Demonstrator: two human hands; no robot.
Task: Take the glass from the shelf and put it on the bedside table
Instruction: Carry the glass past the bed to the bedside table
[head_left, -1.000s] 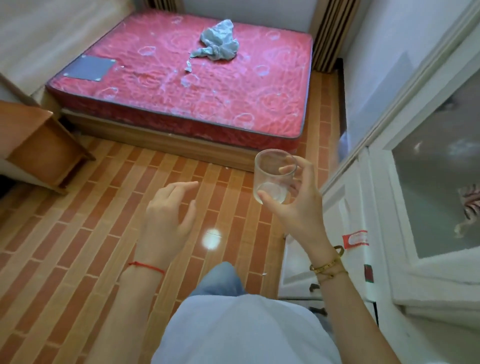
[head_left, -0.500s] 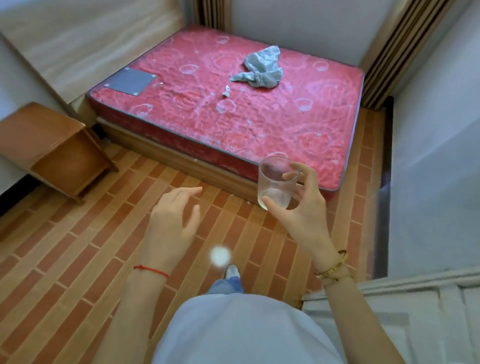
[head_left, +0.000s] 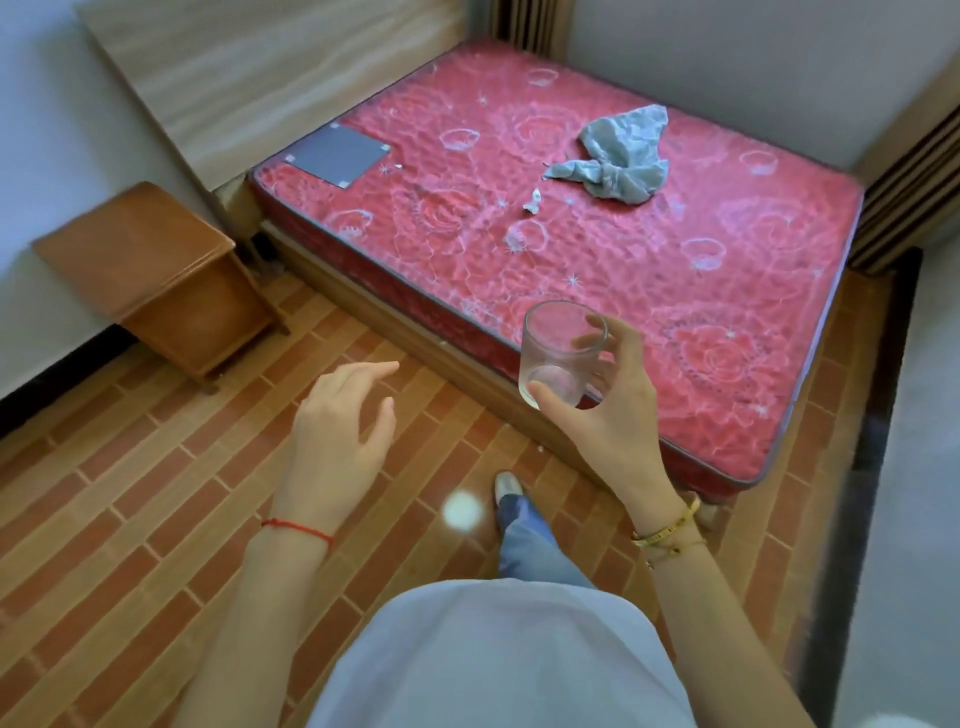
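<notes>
The glass is sitting upright in the right hand, right of the frame's centre, held in the air over the near edge of the bed. It is clear and looking empty. The thumb is pressing its lower front wall and the fingers are wrapping round the far side, showing through the glass. Two gold bracelets are circling that wrist.

The left hand is hovering just left of centre above the brick-patterned floor, palm down, its fingers loosely spread and gripping nothing; a red thread is ringing its wrist.

The bedside worktop, a brown wooden cabinet, is standing at the left of the frame against the wall, well apart from the glass. A crumpled grey cloth is lying on the red mattress in the upper right.
</notes>
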